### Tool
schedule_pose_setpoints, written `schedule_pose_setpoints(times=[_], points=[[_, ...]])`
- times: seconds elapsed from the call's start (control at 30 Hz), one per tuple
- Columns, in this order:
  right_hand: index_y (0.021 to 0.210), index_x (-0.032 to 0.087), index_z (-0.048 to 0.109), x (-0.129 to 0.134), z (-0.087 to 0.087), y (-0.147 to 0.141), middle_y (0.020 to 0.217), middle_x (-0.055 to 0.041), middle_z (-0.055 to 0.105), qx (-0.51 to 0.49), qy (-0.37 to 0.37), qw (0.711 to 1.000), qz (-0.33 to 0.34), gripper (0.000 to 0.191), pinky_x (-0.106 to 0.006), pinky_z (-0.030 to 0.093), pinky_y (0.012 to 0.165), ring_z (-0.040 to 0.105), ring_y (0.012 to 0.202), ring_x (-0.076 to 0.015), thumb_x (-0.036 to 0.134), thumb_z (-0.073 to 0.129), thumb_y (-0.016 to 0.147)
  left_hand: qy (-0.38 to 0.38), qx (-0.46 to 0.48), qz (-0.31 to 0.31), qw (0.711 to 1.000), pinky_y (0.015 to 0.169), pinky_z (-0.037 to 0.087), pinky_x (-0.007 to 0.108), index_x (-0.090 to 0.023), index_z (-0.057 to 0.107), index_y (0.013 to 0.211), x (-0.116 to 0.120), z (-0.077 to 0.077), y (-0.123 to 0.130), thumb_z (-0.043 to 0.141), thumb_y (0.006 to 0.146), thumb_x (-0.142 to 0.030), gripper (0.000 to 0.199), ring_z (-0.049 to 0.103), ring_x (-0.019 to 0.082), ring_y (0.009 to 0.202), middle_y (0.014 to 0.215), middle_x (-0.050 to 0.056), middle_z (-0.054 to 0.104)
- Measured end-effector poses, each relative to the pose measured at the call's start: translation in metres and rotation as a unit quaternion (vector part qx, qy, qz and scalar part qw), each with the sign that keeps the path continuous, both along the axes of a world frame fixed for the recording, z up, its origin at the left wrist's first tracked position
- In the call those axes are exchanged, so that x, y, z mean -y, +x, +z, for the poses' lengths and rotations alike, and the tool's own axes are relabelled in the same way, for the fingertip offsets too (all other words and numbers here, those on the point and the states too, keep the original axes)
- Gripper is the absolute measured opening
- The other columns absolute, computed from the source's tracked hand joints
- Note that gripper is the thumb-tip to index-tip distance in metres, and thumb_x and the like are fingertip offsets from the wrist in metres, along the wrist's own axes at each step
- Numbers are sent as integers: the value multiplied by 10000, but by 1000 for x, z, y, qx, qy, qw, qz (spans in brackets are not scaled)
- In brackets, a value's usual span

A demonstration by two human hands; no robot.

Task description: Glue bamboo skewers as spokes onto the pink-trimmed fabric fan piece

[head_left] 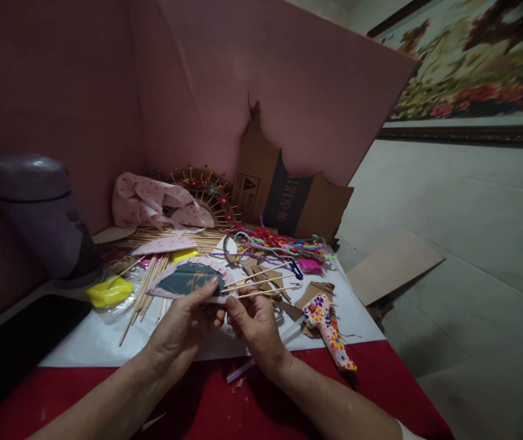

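Observation:
My left hand (188,321) holds a leaf-shaped cardboard piece (183,280), thumb pressed on its dark face. Pink fabric is folded over the edge of this piece, leaving the dark printed cardboard bare in the middle. From its right end several thin wooden sticks (266,279) reach out to the right, fanned slightly apart. My right hand (255,324) is closed, thumb and fingers pinching the lowest stick close to the piece. Some of its fingertips are hidden. Below and right of it lies a translucent rod (242,370), partly covered by the hand.
A flower-patterned, glue-gun-shaped tool (330,330) lies at right. Behind are coloured pipe cleaners (280,241), torn cardboard (293,195), dotted pink fabric (146,198) and a beaded arch (206,183). Loose sticks (145,287), a yellow packet (112,293), a cup (46,214) and a black slab (27,342) stand left.

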State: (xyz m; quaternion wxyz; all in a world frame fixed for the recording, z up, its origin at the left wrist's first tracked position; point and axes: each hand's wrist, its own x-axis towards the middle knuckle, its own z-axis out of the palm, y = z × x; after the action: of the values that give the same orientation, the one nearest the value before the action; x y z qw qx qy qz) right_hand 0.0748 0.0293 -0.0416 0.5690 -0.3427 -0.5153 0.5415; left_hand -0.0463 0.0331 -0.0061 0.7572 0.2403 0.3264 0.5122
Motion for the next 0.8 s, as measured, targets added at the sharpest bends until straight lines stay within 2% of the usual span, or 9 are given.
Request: schedule_pose_setpoints(times=[0.2,0.6,0.8], points=[[807,178,507,0,-1,-1,510,71,514,-4,-1,1000,-5,249,-159,304,386,432,404,-48,393,626,767,8,-4,-3,1000,442,421,170,-124,672,637,2,1,-1,542,816,-205,236,487,74,421,509,8,592],[805,177,509,1,1,-1,532,51,562,1,-2,1000,-6,242,-154,300,394,428,419,-48,389,622,772,14,-5,-7,1000,434,419,166,-123,671,630,0,0,0,545,813,-220,242,491,76,413,509,12,599],[816,185,523,1,1,0,537,57,557,5,1,1000,1,226,-160,303,395,429,408,-49,392,609,785,10,0,1,1000,411,415,171,-123,671,644,0,-3,0,578,784,-203,186,502,79,410,547,16,624]])
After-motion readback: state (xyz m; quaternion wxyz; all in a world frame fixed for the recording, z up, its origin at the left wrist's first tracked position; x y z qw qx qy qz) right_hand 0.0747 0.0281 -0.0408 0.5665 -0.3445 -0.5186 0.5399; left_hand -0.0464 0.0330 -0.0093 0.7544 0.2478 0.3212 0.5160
